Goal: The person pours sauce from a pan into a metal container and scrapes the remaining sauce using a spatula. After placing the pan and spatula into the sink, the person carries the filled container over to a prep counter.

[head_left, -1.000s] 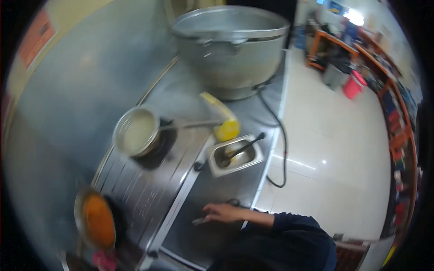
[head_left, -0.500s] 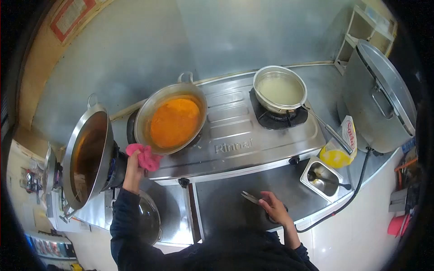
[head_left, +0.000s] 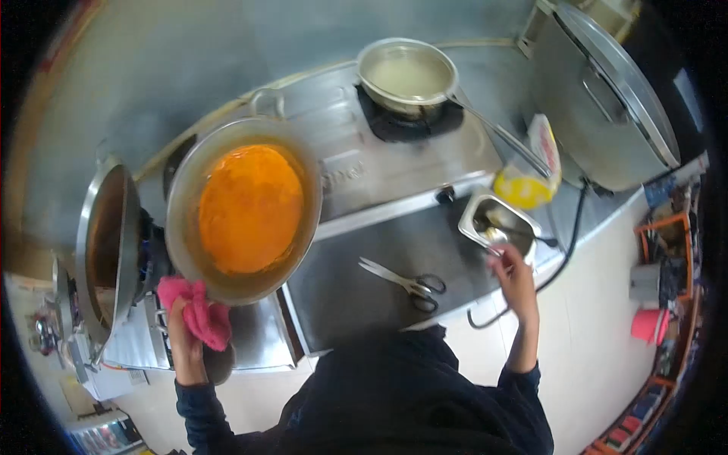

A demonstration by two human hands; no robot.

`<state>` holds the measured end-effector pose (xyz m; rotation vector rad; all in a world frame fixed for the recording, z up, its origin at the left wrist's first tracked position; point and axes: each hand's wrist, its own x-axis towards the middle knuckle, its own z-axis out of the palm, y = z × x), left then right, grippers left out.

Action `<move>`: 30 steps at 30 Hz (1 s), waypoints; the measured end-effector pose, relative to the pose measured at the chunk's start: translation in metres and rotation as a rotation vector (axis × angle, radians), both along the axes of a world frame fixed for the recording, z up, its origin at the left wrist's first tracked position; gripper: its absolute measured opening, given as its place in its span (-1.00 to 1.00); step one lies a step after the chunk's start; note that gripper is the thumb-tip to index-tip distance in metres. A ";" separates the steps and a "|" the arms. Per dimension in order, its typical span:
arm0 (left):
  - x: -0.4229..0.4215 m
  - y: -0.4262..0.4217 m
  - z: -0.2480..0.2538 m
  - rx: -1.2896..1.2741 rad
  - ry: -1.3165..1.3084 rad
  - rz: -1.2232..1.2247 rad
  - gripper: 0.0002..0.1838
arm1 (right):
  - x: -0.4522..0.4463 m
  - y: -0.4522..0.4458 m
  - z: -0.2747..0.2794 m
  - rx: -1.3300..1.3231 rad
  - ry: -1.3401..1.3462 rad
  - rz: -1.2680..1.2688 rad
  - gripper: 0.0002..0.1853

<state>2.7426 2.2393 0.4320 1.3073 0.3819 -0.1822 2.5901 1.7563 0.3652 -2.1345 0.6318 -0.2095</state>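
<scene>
Left hand (head_left: 184, 345), fingers closed around pink cloth (head_left: 199, 315), steadied pan (head_left: 178, 205) of orange liquid (head_left: 250, 208) overhanging stove's (head_left: 345, 140) front edge; level support seemed needed. Right hand (head_left: 518, 288) neared container (head_left: 468, 220), finger grip unclear. 1 pair of scissors (head_left: 394, 277) lay between.

Long-handled pan (head_left: 408, 74): pale contents, over a burner (head_left: 413, 127)
Large pot (head_left: 565, 106): grey metal
Packet (head_left: 523, 191): yellow and white, near the large pot
Left wok (head_left: 102, 250): brown inside
Red bucket (head_left: 648, 326): on the floor (head_left: 584, 303), near a grey bin (head_left: 644, 280)
</scene>
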 end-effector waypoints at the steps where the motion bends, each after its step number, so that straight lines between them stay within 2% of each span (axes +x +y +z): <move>1: -0.014 0.009 -0.005 -0.007 0.038 -0.017 -0.71 | -0.004 -0.010 0.004 -0.111 -0.019 -0.046 -0.80; 2: -0.026 0.008 -0.004 -0.011 0.076 -0.029 -0.69 | -0.006 -0.020 0.006 -0.220 -0.039 -0.084 -0.81; 3: -0.042 0.000 -0.001 -0.130 0.133 0.026 -0.67 | -0.009 -0.029 0.005 -0.355 -0.089 -0.097 -0.82; 4: -0.058 -0.013 0.001 -0.056 0.106 0.044 -0.67 | -0.010 -0.038 0.001 -0.491 -0.140 -0.104 -0.82; 6: -0.090 -0.026 0.002 0.104 0.056 0.082 -0.66 | -0.011 -0.057 -0.007 -0.546 -0.067 -0.052 -0.81; 11: -0.148 -0.049 -0.025 0.130 0.063 0.086 -0.49 | 0.003 -0.073 -0.023 -0.929 0.246 -0.020 -0.79; 14: -0.179 -0.058 -0.055 0.167 0.117 0.085 -0.52 | 0.009 -0.087 -0.031 -1.051 0.426 0.083 -0.77; 18: -0.199 -0.086 -0.084 0.132 0.164 0.144 -0.67 | 0.004 -0.094 -0.020 -0.996 0.253 0.135 -0.80; 20: -0.206 -0.083 -0.102 0.080 0.171 0.093 -0.66 | -0.004 -0.083 0.003 -0.957 0.237 0.137 -0.81; 21: -0.207 -0.086 -0.106 0.077 0.143 0.104 -0.69 | -0.006 -0.069 0.027 -0.776 0.349 0.096 -0.81; 24: -0.206 -0.084 -0.118 0.080 0.139 0.065 -0.74 | -0.027 -0.054 0.054 -0.563 0.205 0.060 -0.80; 27: -0.200 -0.083 -0.127 0.084 0.071 0.076 -0.77 | -0.033 -0.013 0.070 -0.379 0.131 0.220 -0.81; 28: -0.200 -0.081 -0.132 0.093 0.058 0.066 -0.77 | -0.034 0.002 0.056 -0.311 -0.068 0.322 -0.83; 29: -0.200 -0.078 -0.136 0.071 0.074 0.067 -0.77 | -0.034 0.020 0.045 -0.257 -0.149 0.432 -0.86; 30: -0.200 -0.077 -0.138 0.054 0.071 0.077 -0.77 | -0.035 0.045 0.043 -0.317 -0.029 0.420 -0.85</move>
